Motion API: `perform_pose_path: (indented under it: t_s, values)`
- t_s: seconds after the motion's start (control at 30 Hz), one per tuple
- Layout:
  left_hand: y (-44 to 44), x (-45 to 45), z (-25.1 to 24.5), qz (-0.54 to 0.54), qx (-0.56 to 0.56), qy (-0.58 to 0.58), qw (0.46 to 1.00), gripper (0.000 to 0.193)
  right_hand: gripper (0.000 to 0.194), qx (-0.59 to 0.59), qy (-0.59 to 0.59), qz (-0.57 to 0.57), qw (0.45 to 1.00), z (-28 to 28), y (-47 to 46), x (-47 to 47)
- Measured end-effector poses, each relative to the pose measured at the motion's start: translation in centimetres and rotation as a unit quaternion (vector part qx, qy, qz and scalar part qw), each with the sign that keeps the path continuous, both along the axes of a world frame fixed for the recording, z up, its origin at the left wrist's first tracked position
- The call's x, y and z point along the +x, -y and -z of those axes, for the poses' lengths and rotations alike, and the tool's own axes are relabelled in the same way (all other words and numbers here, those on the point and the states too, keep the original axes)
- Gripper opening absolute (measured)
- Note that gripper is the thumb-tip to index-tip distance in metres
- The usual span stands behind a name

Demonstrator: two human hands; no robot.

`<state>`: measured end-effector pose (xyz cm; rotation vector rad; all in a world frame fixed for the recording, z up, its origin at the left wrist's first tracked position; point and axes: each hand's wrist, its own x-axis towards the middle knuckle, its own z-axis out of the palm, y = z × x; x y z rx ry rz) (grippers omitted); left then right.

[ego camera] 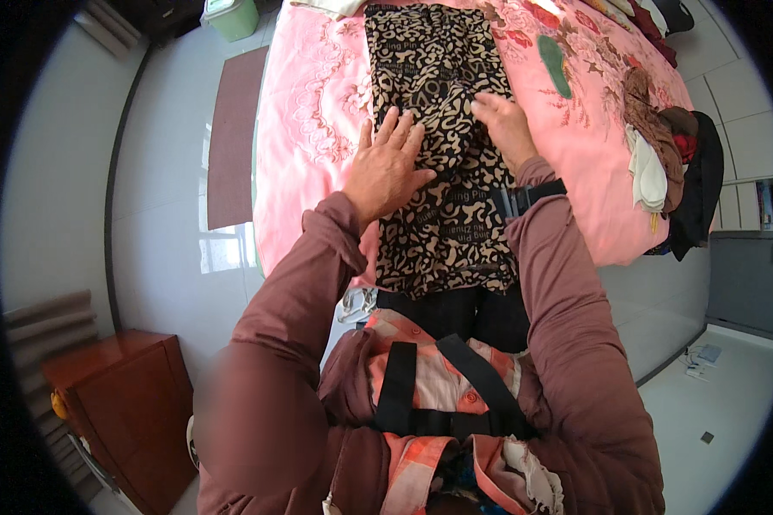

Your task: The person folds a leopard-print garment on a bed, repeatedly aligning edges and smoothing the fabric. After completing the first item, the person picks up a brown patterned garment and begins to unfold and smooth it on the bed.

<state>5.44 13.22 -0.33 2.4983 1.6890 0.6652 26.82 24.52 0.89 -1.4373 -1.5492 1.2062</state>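
A long folded cloth garment (451,235), black with a beige blotch pattern and some printed lettering, runs lengthwise across the bed in front of me. Its near end hangs at the bed's edge by my legs. My left hand (386,164) is palm down at the garment's left side, fingers spread, part of the palm over the pink cover. Across from it, my right hand (509,129) is at the right side, fingertips pointing inward over the pattern. Wrinkles show in the fabric between both hands. The underside of each hand is hidden.
The bed has a pink floral cover (309,187). A green insole (555,67) lies to the right, and piled clothes (657,148) hang over the bed's right edge. A brown mat (235,141), a green bin (232,19) and a reddish wooden cabinet (122,412) are on the left.
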Motion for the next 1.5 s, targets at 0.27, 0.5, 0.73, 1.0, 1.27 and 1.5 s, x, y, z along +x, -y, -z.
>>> perform_pose_path:
  t_s: [0.27, 0.5, 0.73, 1.0, 1.27, 1.5]
  values:
    - [-4.8, -1.6, 2.7, -0.043, -0.181, -0.085, 0.979, 0.078, 0.038, 0.126, 0.264, 0.012, 0.956, 2.6, 1.0, -0.8]
    - [-6.4, -1.7, 2.1, -0.06, -0.181, -0.152, 0.97, 0.08, 0.04, 0.214, 0.366, 0.012, 0.906, 3.1, 3.1, -1.5]
    - [-10.7, -1.1, 1.3, 0.011, -0.089, -0.167, 0.982, 0.075, 0.045, 0.364, 0.439, -0.096, 0.816, 1.1, 4.2, -4.8]
    - [-15.4, -4.6, 1.4, -0.039, -0.196, -0.205, 0.958, 0.081, 0.068, 0.261, 0.434, -0.169, 0.846, 3.5, 7.2, -5.2]
    - [-23.7, -5.7, 2.1, -0.094, -0.111, 0.303, 0.942, 0.064, 0.065, 0.235, 0.411, -0.176, 0.863, 3.5, 6.9, -5.4]
    - [-28.1, -5.3, 2.5, -0.152, -0.078, 0.522, 0.836, 0.047, 0.064, 0.252, 0.368, -0.175, 0.878, 4.2, 6.8, -5.2]
